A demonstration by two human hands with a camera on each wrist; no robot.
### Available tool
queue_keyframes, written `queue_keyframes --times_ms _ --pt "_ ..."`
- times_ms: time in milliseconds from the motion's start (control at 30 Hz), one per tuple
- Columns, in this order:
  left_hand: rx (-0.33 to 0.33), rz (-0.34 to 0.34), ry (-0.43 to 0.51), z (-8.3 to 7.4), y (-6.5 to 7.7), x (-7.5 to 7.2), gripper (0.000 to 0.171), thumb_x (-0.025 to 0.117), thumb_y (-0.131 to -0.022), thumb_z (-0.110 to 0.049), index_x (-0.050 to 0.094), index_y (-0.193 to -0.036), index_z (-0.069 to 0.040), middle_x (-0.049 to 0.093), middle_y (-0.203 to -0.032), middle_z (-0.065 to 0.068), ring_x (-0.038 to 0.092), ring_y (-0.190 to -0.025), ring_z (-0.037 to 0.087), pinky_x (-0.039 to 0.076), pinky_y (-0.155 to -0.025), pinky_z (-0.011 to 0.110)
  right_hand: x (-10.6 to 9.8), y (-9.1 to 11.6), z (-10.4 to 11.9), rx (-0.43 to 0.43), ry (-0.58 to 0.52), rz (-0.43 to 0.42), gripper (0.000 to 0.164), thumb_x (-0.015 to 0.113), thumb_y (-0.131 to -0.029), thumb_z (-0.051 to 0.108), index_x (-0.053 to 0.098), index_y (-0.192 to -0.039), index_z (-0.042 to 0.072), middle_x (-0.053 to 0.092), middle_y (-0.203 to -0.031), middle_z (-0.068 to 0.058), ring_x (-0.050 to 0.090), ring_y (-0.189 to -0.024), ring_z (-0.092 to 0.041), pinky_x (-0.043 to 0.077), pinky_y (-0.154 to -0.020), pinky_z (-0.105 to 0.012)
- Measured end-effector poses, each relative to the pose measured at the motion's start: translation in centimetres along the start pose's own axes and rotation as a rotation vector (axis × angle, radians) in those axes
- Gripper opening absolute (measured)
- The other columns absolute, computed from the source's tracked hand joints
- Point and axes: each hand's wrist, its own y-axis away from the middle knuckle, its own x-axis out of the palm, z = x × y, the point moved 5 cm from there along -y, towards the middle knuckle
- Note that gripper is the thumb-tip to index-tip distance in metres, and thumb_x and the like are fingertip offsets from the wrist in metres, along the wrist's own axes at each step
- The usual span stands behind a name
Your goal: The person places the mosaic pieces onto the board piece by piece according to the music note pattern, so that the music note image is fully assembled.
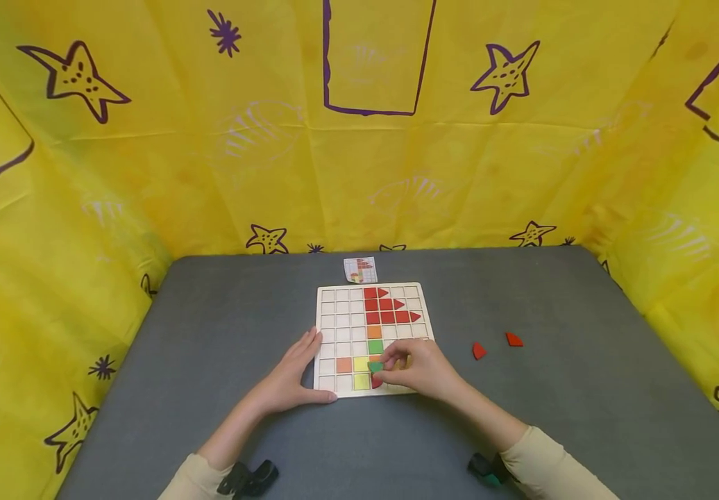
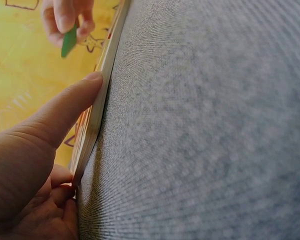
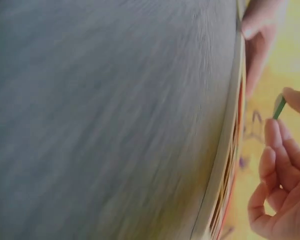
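Observation:
A pale wooden grid board (image 1: 334, 326) lies on the dark table. My left hand (image 1: 291, 371) rests at its lower left corner, fingers along the left edge and thumb (image 2: 75, 102) laid out straight against the near edge. Over the board's lower part, my right hand (image 1: 418, 364) pinches a green tile (image 1: 375, 367) between thumb and fingertips; the right wrist view shows this tile (image 3: 279, 106) held above the board's surface. Red arrow-like rows (image 1: 387, 304) fill the upper squares. Below them are an orange square (image 1: 374, 332), a green square (image 1: 375, 346) and yellow squares (image 1: 361, 382). My right hand hides some squares.
Two loose red pieces, one nearer (image 1: 479, 351) and one farther (image 1: 514, 339), lie on the table right of the board. A small pattern card (image 1: 360, 269) sits just beyond the far edge. Yellow patterned cloth (image 1: 359, 180) surrounds the table's back and sides.

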Motion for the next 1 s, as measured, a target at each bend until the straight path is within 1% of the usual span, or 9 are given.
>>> queue_keyframes --times_ms 133,200,300,467,533,633,800,900,1000 --pt "0.015 -0.005 0.008 -0.1 0.0 0.0 0.114 0.08 -0.067 -0.051 0.018 -0.151 -0.005 0.009 -0.16 0.012 0.008 -0.147 0.032 0.021 -0.112 0.056 1.9 -0.9 1.9 -0.109 0.145 0.025 0.021 0.082 -0.071 0.039 0.069 -0.078 0.024 0.058 -0.064 0.021 0.05 -0.06 0.003 0.04 -0.059 -0.017" --pt "0.025 -0.006 0.009 -0.2 0.0 -0.1 0.113 0.08 -0.068 -0.051 0.019 -0.151 -0.004 0.009 -0.16 0.013 0.008 -0.147 0.032 0.02 -0.112 0.056 2.6 -1.2 2.7 -0.169 0.228 0.015 0.021 0.08 -0.07 0.04 0.069 -0.075 0.024 0.058 -0.062 0.02 0.047 -0.059 0.004 0.037 -0.059 -0.016" --pt "0.043 -0.006 0.009 -0.2 0.0 -0.1 0.112 0.08 -0.069 -0.05 0.019 -0.15 -0.001 0.01 -0.159 0.015 0.008 -0.147 0.034 0.019 -0.112 0.058 3.5 -1.6 3.6 -0.231 0.328 -0.006 0.02 0.08 -0.069 0.04 0.068 -0.071 0.024 0.058 -0.059 0.019 0.046 -0.058 0.005 0.034 -0.057 -0.016" --pt "0.053 -0.003 0.005 -0.2 0.1 -0.1 0.112 0.079 -0.07 -0.051 0.019 -0.15 -0.001 0.01 -0.159 0.015 0.008 -0.147 0.034 0.019 -0.112 0.057 4.3 -2.1 4.4 -0.251 0.44 -0.002 0.024 0.079 -0.068 0.044 0.067 -0.07 0.024 0.046 -0.053 0.019 0.041 -0.055 0.001 0.031 -0.057 -0.021" --pt "0.052 -0.002 0.005 -0.1 0.1 0.0 0.112 0.079 -0.07 -0.051 0.019 -0.15 -0.001 0.01 -0.159 0.015 0.008 -0.147 0.034 0.019 -0.112 0.057 4.4 -2.2 4.5 -0.25 0.462 0.008 0.028 0.08 -0.067 0.047 0.066 -0.072 0.023 0.044 -0.054 0.018 0.04 -0.057 -0.001 0.03 -0.058 -0.023" --pt "0.051 0.0 0.006 -0.2 0.1 0.0 0.112 0.079 -0.07 -0.051 0.019 -0.15 -0.001 0.01 -0.159 0.015 0.008 -0.147 0.034 0.019 -0.112 0.058 4.6 -2.2 4.7 -0.27 0.471 0.015 0.03 0.08 -0.068 0.048 0.066 -0.075 0.023 0.049 -0.058 0.016 0.042 -0.061 -0.003 0.031 -0.059 -0.024" --pt "0.057 -0.005 0.009 -0.2 0.1 -0.1 0.111 0.079 -0.07 -0.05 0.019 -0.15 -0.001 0.01 -0.159 0.016 0.008 -0.147 0.035 0.018 -0.112 0.058 4.8 -2.2 4.9 -0.297 0.446 0.033 0.021 0.078 -0.073 0.041 0.068 -0.08 0.023 0.062 -0.07 0.014 0.05 -0.071 -0.005 0.034 -0.064 -0.025" --pt "0.057 -0.004 0.006 -0.1 0.1 -0.1 0.111 0.079 -0.07 -0.051 0.019 -0.15 -0.001 0.01 -0.159 0.015 0.008 -0.147 0.034 0.018 -0.112 0.058 4.9 -2.2 4.8 -0.289 0.434 0.05 0.017 0.078 -0.075 0.037 0.069 -0.08 0.023 0.065 -0.072 0.014 0.051 -0.072 -0.006 0.035 -0.065 -0.025" --pt "0.055 -0.001 0.0 -0.1 0.0 0.0 0.112 0.078 -0.071 -0.052 0.019 -0.15 -0.002 0.009 -0.159 0.015 0.008 -0.147 0.034 0.018 -0.112 0.058 4.8 -2.2 4.7 -0.283 0.429 0.052 0.016 0.078 -0.075 0.037 0.07 -0.077 0.023 0.065 -0.07 0.014 0.049 -0.071 -0.006 0.034 -0.063 -0.025"
